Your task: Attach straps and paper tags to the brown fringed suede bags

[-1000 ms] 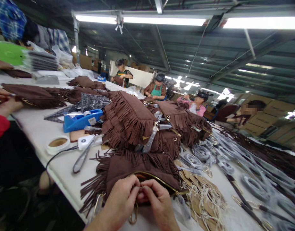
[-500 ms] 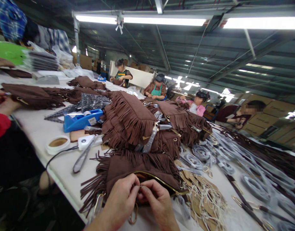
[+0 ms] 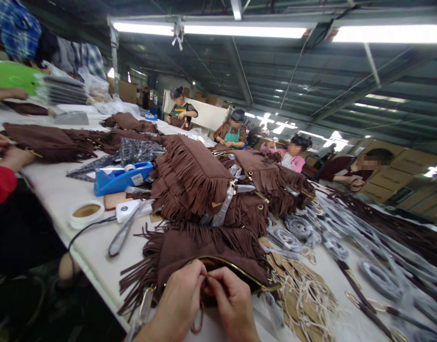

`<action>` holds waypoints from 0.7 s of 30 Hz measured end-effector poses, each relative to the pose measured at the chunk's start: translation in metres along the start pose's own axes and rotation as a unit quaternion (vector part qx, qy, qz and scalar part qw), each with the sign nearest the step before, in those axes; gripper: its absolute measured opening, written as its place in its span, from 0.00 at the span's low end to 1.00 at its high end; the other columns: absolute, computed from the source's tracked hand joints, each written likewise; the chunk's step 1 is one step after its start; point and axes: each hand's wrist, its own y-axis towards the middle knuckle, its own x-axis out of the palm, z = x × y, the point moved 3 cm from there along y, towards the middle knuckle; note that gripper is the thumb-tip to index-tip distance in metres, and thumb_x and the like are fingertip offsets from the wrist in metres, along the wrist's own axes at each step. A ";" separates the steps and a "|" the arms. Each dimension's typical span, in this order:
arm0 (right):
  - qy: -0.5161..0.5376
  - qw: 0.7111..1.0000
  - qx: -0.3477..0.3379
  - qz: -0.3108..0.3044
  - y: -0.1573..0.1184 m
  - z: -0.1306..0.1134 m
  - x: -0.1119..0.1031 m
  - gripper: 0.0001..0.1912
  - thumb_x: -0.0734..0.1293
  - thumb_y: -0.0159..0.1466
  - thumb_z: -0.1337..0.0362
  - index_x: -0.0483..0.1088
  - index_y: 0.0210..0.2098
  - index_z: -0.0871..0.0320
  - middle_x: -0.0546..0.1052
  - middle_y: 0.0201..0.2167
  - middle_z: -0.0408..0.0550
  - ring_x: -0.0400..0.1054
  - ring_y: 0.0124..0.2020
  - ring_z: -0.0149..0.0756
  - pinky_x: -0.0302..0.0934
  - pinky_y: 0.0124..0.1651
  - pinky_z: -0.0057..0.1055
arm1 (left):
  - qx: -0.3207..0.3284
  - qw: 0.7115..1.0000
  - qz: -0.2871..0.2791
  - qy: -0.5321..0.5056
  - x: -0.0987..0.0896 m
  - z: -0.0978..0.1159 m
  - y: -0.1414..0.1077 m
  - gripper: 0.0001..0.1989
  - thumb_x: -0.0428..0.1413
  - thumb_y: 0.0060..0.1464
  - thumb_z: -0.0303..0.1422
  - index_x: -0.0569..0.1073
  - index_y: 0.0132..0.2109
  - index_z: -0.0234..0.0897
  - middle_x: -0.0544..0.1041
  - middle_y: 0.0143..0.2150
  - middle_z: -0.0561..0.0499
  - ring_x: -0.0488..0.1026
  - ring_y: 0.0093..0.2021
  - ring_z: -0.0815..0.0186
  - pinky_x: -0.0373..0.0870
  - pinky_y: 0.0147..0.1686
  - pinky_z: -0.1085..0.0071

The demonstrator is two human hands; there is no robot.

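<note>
A brown fringed bag [image 3: 211, 244] lies at the table's near edge, its gold zipper [image 3: 240, 270] open. Both of my hands meet at the near side of this opening. My left hand [image 3: 181, 297] is closed, thumb and fingers pinched at the bag's edge. Touching it from the right, my right hand [image 3: 232, 299] is also pinched closed. What lies between the fingertips is too small and hidden to name. A gold clasp [image 3: 198, 319] hangs below the hands, and wrapped hardware [image 3: 145, 304] is at the bag's left corner.
More fringed bags [image 3: 193, 166] are piled behind. A blue tape dispenser [image 3: 124, 178], a tape roll [image 3: 86, 211] and a white device [image 3: 128, 209] stand left. Tags with strings [image 3: 300, 294] and wrapped straps [image 3: 378, 280] lie right. Another person's hands [image 3: 17, 154] are far left; several people work behind.
My hands stay at the bag's opening, with only a slight shift of the fingers. At the far left, the other person's hands have moved a little.
</note>
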 end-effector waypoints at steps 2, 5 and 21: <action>-0.028 0.999 -0.033 0.021 0.000 -0.002 0.003 0.13 0.61 0.66 0.63 0.73 0.28 0.56 0.76 0.23 0.43 0.70 0.25 0.32 0.62 0.30 0.24 | -0.007 0.999 0.013 0.042 0.004 -0.001 0.000 0.11 0.42 0.60 0.26 0.65 0.32 0.40 0.75 0.28 0.49 0.72 0.29 0.63 0.61 0.30 0.71; -0.044 0.996 -0.052 0.050 0.003 -0.005 0.007 0.13 0.60 0.66 0.64 0.73 0.28 0.56 0.75 0.22 0.43 0.69 0.24 0.32 0.62 0.29 0.24 | -0.032 0.995 0.031 0.094 0.010 -0.004 0.003 0.12 0.41 0.59 0.25 0.65 0.32 0.40 0.76 0.29 0.48 0.74 0.31 0.60 0.61 0.31 0.69; -0.351 0.850 -0.378 -0.110 -0.032 -0.020 0.011 0.14 0.55 0.72 0.65 0.72 0.45 0.53 0.81 0.42 0.45 0.71 0.26 0.34 0.60 0.22 0.27 | 0.123 0.978 0.022 0.165 -0.053 -0.016 -0.016 0.26 0.50 0.48 0.22 0.69 0.55 0.40 0.69 0.57 0.43 0.66 0.56 0.53 0.64 0.56 0.55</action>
